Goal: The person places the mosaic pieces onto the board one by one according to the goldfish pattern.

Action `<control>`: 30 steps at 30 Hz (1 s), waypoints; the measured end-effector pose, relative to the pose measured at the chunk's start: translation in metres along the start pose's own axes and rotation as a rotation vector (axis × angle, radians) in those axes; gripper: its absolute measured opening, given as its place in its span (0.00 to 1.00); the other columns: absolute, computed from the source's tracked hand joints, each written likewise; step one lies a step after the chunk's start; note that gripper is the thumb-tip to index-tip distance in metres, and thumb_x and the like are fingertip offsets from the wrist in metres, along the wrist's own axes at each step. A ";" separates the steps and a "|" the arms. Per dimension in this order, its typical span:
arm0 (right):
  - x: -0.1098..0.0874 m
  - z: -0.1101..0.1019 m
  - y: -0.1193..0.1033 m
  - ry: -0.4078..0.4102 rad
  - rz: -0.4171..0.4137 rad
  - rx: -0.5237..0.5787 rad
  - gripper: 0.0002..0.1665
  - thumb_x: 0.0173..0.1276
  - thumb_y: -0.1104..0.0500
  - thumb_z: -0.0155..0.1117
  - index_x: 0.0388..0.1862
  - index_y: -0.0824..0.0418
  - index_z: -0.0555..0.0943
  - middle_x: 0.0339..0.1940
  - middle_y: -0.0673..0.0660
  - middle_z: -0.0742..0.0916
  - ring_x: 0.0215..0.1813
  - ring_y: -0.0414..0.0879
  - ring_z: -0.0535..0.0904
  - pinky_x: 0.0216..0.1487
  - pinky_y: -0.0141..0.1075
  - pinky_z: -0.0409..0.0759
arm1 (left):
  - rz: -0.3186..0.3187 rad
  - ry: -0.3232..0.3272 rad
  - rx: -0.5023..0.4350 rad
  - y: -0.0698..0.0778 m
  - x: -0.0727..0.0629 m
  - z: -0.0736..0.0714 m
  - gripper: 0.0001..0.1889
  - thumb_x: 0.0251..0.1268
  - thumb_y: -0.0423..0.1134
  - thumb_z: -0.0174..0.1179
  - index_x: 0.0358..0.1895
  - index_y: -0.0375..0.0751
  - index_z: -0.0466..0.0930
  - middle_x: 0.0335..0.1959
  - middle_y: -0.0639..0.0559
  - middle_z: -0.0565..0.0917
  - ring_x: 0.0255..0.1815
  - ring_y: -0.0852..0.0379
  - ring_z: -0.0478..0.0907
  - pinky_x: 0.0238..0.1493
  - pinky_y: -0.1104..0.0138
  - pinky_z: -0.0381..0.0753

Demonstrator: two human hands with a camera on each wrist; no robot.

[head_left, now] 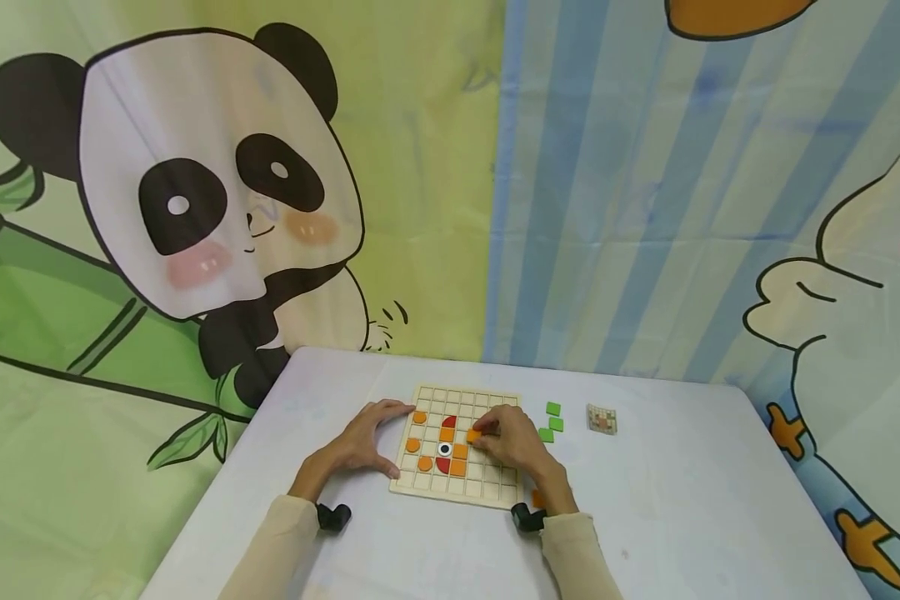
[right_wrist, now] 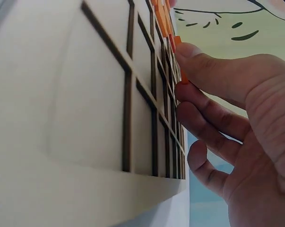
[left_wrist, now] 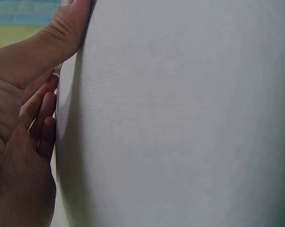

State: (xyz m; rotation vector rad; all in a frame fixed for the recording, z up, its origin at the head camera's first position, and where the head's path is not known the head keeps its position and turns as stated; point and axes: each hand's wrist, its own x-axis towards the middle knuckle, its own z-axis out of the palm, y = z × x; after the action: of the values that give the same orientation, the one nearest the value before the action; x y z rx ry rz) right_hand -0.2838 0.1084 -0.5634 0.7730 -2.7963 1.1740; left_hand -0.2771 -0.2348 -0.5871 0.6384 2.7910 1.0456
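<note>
A square wooden grid board (head_left: 487,493) lies on the table, bearing orange round and square tiles, two red quarter-round tiles (head_left: 442,466) and a white tile with a black dot (head_left: 445,449). My right hand (head_left: 512,437) pinches an orange square tile (head_left: 474,436) between thumb and fingers over the board's middle. In the right wrist view, that orange tile (right_wrist: 182,71) stands on edge close to the grid. At the board's left side my left hand (head_left: 360,437) spreads its thumb and fingers, tips touching the left edge. The left wrist view shows this hand (left_wrist: 33,104) beside the white tabletop.
Several green square tiles (head_left: 553,409) lie right of the board. Farther right is a small card with a grid picture (head_left: 602,419). An orange piece (head_left: 537,498) sits partly hidden by the right wrist. A printed curtain (head_left: 420,167) hangs behind the white table (head_left: 675,500).
</note>
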 end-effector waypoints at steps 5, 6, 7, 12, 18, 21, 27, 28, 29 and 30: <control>0.000 0.003 0.001 0.010 0.005 0.008 0.10 0.68 0.63 0.81 0.48 0.59 0.94 0.45 0.54 0.94 0.43 0.43 0.87 0.48 0.37 0.88 | -0.009 -0.001 -0.001 0.002 0.000 0.000 0.66 0.27 0.54 0.95 0.82 0.51 0.72 0.80 0.48 0.74 0.79 0.40 0.68 0.81 0.33 0.67; 0.000 0.004 0.002 0.013 0.003 0.012 0.10 0.68 0.63 0.80 0.48 0.59 0.94 0.45 0.54 0.94 0.43 0.43 0.88 0.47 0.37 0.88 | -0.011 -0.001 -0.003 0.002 0.000 0.000 0.66 0.27 0.54 0.95 0.82 0.51 0.72 0.80 0.48 0.74 0.79 0.40 0.68 0.81 0.33 0.67; 0.000 0.005 0.002 0.014 0.002 0.013 0.10 0.68 0.63 0.80 0.48 0.59 0.94 0.44 0.54 0.94 0.43 0.44 0.88 0.47 0.37 0.88 | -0.014 -0.002 -0.003 0.002 0.000 0.000 0.66 0.27 0.54 0.95 0.82 0.51 0.72 0.80 0.48 0.74 0.79 0.39 0.68 0.81 0.33 0.67; 0.002 0.008 0.002 0.020 -0.011 0.020 0.10 0.68 0.63 0.81 0.48 0.60 0.94 0.43 0.55 0.94 0.43 0.44 0.89 0.48 0.38 0.88 | -0.028 -0.001 -0.001 0.002 -0.001 0.001 0.66 0.28 0.53 0.95 0.82 0.53 0.72 0.81 0.48 0.73 0.80 0.39 0.68 0.82 0.33 0.67; 0.002 0.013 0.001 0.011 -0.020 0.065 0.10 0.67 0.64 0.81 0.47 0.63 0.94 0.45 0.57 0.94 0.46 0.50 0.90 0.51 0.41 0.90 | -0.039 -0.013 0.011 -0.001 -0.003 0.002 0.66 0.28 0.55 0.94 0.83 0.55 0.72 0.81 0.48 0.73 0.80 0.40 0.68 0.82 0.34 0.67; 0.002 0.014 0.000 0.008 -0.023 0.098 0.10 0.67 0.65 0.80 0.47 0.63 0.94 0.45 0.58 0.93 0.47 0.51 0.90 0.51 0.41 0.90 | -0.038 -0.006 0.010 -0.001 -0.003 0.002 0.66 0.28 0.55 0.94 0.83 0.55 0.71 0.82 0.48 0.73 0.80 0.39 0.67 0.82 0.34 0.66; 0.003 0.013 -0.001 0.007 -0.037 0.099 0.10 0.67 0.68 0.79 0.48 0.65 0.93 0.45 0.59 0.93 0.46 0.51 0.90 0.50 0.41 0.90 | -0.027 -0.007 -0.001 0.000 0.000 0.002 0.66 0.28 0.55 0.94 0.83 0.54 0.72 0.82 0.48 0.73 0.80 0.40 0.68 0.83 0.34 0.66; 0.003 0.012 -0.001 0.004 -0.038 0.094 0.11 0.68 0.67 0.79 0.48 0.66 0.93 0.45 0.60 0.93 0.46 0.51 0.90 0.50 0.41 0.90 | -0.026 -0.007 -0.001 0.000 0.000 0.002 0.66 0.28 0.55 0.94 0.83 0.54 0.72 0.82 0.48 0.73 0.80 0.39 0.68 0.82 0.34 0.66; 0.003 0.012 -0.001 0.003 -0.040 0.093 0.11 0.67 0.68 0.79 0.48 0.67 0.93 0.45 0.60 0.93 0.46 0.51 0.90 0.50 0.42 0.91 | -0.024 -0.006 0.002 0.000 0.000 0.002 0.66 0.28 0.55 0.94 0.83 0.54 0.72 0.81 0.48 0.73 0.80 0.39 0.68 0.82 0.34 0.67; 0.003 0.012 -0.001 0.002 -0.041 0.093 0.12 0.67 0.68 0.79 0.49 0.67 0.93 0.45 0.61 0.93 0.46 0.51 0.90 0.50 0.43 0.91 | -0.024 -0.004 0.003 0.000 0.000 0.002 0.66 0.28 0.55 0.94 0.82 0.53 0.72 0.81 0.48 0.73 0.80 0.39 0.68 0.82 0.33 0.67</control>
State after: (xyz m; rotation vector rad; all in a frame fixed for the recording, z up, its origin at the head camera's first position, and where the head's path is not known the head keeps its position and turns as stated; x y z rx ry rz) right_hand -0.2838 0.0983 -0.5703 0.8305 -2.7267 1.3051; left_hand -0.2769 -0.2334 -0.5891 0.6054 2.7897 1.0347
